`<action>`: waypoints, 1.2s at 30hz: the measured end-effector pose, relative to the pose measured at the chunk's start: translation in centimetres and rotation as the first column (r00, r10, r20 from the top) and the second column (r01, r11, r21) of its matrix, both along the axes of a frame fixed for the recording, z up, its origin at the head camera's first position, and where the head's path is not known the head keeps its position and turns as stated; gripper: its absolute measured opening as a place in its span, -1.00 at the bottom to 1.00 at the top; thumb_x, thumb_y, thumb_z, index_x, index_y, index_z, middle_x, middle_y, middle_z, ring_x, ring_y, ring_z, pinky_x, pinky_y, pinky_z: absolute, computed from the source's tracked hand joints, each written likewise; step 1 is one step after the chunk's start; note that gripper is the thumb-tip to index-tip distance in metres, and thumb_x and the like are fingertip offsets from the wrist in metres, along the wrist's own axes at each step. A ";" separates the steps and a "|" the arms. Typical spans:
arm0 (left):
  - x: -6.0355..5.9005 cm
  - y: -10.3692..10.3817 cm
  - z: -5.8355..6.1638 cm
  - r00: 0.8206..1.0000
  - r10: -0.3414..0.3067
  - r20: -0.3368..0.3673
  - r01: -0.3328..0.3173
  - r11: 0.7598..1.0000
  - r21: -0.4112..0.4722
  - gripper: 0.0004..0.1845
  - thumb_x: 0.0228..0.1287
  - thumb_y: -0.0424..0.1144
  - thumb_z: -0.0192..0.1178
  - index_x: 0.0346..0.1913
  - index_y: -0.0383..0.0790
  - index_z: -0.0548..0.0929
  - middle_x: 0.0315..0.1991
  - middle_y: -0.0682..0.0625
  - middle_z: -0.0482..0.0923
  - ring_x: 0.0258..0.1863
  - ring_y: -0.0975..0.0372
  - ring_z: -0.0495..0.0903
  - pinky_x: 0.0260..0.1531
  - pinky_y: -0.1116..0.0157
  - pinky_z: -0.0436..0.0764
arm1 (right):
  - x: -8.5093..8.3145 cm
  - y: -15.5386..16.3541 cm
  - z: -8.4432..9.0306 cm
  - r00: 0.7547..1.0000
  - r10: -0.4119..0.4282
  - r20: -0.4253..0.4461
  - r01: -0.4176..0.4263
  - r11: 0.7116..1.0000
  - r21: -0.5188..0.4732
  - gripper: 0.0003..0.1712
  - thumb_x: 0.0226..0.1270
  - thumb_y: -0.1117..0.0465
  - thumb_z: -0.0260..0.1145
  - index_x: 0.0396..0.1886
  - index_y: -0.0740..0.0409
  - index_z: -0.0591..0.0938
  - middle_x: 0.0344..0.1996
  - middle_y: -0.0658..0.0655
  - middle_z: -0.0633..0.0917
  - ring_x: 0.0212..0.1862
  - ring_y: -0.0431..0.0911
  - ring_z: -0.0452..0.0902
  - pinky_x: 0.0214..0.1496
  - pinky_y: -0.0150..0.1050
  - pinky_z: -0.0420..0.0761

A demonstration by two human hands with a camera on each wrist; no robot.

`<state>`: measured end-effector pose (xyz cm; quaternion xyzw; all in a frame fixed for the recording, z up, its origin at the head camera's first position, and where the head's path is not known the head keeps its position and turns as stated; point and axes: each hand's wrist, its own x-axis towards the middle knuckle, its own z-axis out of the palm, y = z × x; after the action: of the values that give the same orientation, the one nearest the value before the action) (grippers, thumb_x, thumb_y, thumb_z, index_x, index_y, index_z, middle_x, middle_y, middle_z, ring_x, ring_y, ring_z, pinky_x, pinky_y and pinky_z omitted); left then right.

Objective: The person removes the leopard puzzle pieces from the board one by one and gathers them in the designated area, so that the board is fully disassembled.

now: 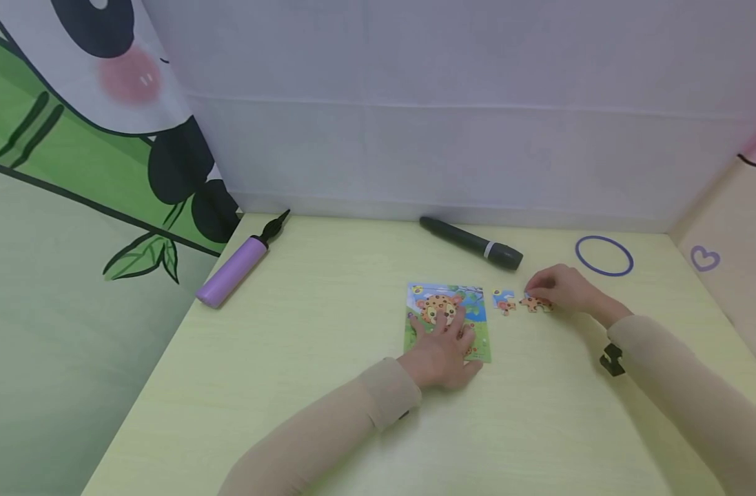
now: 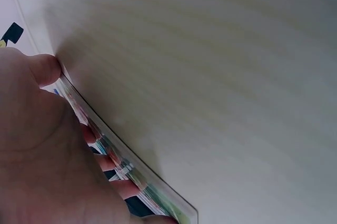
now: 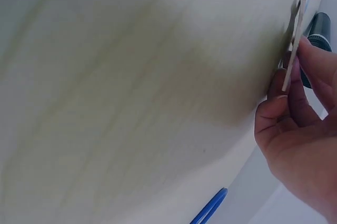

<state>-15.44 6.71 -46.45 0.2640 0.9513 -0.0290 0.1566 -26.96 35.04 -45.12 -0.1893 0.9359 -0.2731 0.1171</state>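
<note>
A picture puzzle (image 1: 448,296) with a spotted leopard cub and blue sky lies on the pale table. Across its lower half my left hand (image 1: 442,351) rests with fingers spread; in the left wrist view the fingertips touch the face of the puzzle board (image 2: 126,150). To the right, my right hand (image 1: 564,288) pinches a spotted jigsaw piece (image 1: 533,303) between thumb and fingers. Seen nearly edge-on in the right wrist view, that piece (image 3: 293,58) is tilted up. Between the board and this hand lies another loose jigsaw piece (image 1: 504,302), blue and orange.
A black microphone-shaped object (image 1: 471,243) lies behind the puzzle. At the back right is a blue ring (image 1: 604,256). A purple hand pump (image 1: 238,269) with a black nozzle lies at the left edge of the table (image 1: 278,358). A pale cloth wall (image 1: 415,158) rises behind.
</note>
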 end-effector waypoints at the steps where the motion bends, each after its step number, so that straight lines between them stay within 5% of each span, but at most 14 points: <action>1: 0.0 0.0 0.0 1.000 0.000 0.000 0.000 1.000 0.002 -0.26 0.33 0.40 -0.37 0.47 0.13 0.09 0.52 -0.02 -0.43 0.43 -0.14 -0.23 0.01 -0.49 -0.08 | 0.1 0.0 0.0 1.000 -0.004 -0.006 0.004 1.000 0.003 -0.88 0.29 0.23 0.34 -0.25 0.14 0.74 -0.28 0.06 0.71 -0.19 -0.02 0.56 -0.10 -0.04 0.49; 18: -0.1 0.1 -0.3 1.000 0.005 -0.007 -0.005 1.000 -0.025 -0.23 0.31 0.42 -0.40 0.50 0.16 0.02 0.52 -0.01 -0.44 0.44 -0.12 -0.23 0.00 -0.49 -0.09 | 0.4 -0.5 -0.2 0.998 -0.041 -0.044 0.041 0.999 -0.005 -0.90 0.27 0.21 0.35 -0.28 0.13 0.73 -0.35 0.03 0.70 -0.27 -0.05 0.55 -0.20 -0.11 0.52; 27: -0.1 0.2 -0.1 1.000 0.011 -0.005 -0.011 0.999 -0.045 -0.25 0.31 0.42 -0.39 0.48 0.20 0.05 0.52 0.01 -0.41 0.44 -0.10 -0.22 0.00 -0.49 -0.08 | 0.8 -2.9 1.5 0.993 0.041 -0.109 -0.046 0.998 -0.043 -0.87 0.24 0.24 0.39 -0.26 0.20 0.72 -0.33 0.04 0.70 -0.27 -0.06 0.58 -0.22 -0.13 0.52; 36: 0.3 0.1 0.9 1.000 0.010 -0.012 -0.010 0.999 -0.051 -0.31 0.34 0.39 -0.37 0.44 0.22 0.13 0.52 -0.01 -0.34 0.43 -0.09 -0.18 0.01 -0.47 -0.01 | 0.6 -6.7 2.2 0.992 0.095 -0.086 -0.100 0.993 -0.057 -0.85 0.22 0.24 0.40 -0.25 0.22 0.71 -0.38 -0.01 0.69 -0.31 -0.10 0.54 -0.26 -0.15 0.52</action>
<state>-15.16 6.83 -45.58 0.2549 0.9524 -0.0543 0.1579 -26.33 28.38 -42.96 -0.2496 0.9208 -0.2873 0.0855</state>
